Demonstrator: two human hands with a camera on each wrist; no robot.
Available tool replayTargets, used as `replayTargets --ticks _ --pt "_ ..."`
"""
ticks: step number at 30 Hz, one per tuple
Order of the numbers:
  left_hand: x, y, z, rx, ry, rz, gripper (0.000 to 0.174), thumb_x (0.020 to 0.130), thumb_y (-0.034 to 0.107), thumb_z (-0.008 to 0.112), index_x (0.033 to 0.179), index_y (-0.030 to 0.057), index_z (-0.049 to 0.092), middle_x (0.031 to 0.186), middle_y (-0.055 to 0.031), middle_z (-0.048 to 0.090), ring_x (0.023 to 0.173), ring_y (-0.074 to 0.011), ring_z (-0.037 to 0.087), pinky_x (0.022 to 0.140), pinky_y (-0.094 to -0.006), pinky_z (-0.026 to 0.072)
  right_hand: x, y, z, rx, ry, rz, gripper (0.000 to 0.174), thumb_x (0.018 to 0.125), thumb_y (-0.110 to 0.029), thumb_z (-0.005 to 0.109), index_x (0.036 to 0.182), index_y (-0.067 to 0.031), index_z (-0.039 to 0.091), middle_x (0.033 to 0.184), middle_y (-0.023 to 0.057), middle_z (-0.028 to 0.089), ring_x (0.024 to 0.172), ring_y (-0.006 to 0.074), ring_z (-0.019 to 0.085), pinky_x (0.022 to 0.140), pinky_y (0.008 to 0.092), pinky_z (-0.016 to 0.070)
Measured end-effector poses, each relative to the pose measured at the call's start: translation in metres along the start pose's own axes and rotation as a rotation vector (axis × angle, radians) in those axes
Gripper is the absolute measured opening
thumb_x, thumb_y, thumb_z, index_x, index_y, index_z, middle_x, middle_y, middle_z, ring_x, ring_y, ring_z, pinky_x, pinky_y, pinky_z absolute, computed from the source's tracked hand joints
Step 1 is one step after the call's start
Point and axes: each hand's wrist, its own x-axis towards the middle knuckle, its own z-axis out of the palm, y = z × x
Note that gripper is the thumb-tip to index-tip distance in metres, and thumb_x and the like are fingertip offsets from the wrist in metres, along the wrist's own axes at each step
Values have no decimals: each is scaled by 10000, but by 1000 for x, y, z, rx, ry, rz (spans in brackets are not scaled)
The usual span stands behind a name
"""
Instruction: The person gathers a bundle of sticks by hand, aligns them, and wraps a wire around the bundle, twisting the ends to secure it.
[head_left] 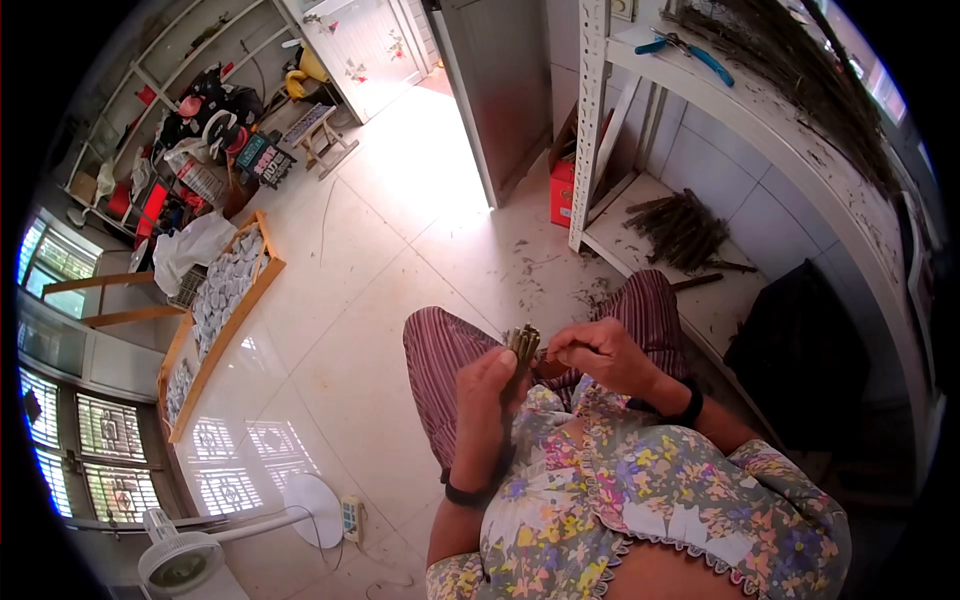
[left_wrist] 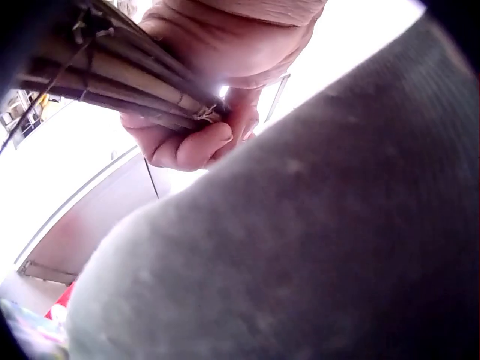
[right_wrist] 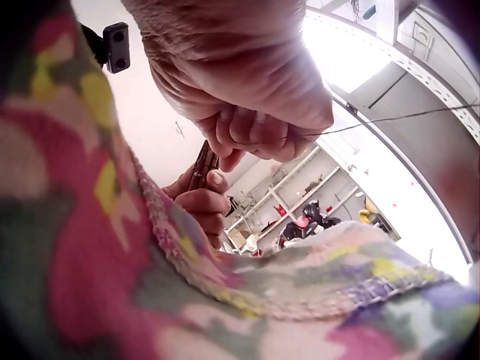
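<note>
My left hand [head_left: 482, 398] grips a small bundle of thin brown sticks [head_left: 522, 345] above my lap. In the left wrist view, the fingers curl round the bundle [left_wrist: 127, 71], and a thin tie crosses the sticks. My right hand [head_left: 608, 358] is close beside the bundle's right side with its fingers curled. In the right wrist view, it pinches a thin dark string [right_wrist: 397, 118], which runs out taut-looking to the right. The sticks [right_wrist: 201, 169] show just below that hand, held in the left fingers.
On the white shelf [head_left: 660, 38] at right lie blue-handled pruning shears [head_left: 690, 52] and long twigs [head_left: 780, 75]. Below are a pile of cut sticks [head_left: 682, 228] and a black bag [head_left: 800, 350]. A wooden frame [head_left: 270, 262] and a fan [head_left: 180, 562] stand left.
</note>
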Motion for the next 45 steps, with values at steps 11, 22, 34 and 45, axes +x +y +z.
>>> replayTargets --ticks 11,22,34,45 --pt "-2 0 0 61 -158 14 310 909 255 510 899 -28 634 616 13 507 524 -39 387 487 -196 270 4 14 4 77 13 70 94 856 -38 572 905 10 638 741 44 640 668 69 558 605 238 454" --pt "-2 0 -7 1055 -303 434 232 838 253 621 943 54 675 703 -85 604 573 -248 578 550 -340 449 15 2 -12 -540 -67 -412 71 818 -127 622 846 -63 635 745 83 640 648 259 635 574 339 487" --pt "1 -17 1 1208 182 510 197 854 249 601 881 53 603 749 -119 602 645 -323 603 561 -404 470 3 -13 11 -516 -31 -340 96 825 -108 617 783 -39 564 687 99 604 581 278 591 509 356 445" --pt "2 -12 -6 371 115 79 228 908 168 563 1005 -29 625 686 -22 566 628 -68 485 576 -231 407 1 -7 8 84 -106 132 98 901 -50 569 930 32 613 822 20 611 767 57 544 689 223 442"
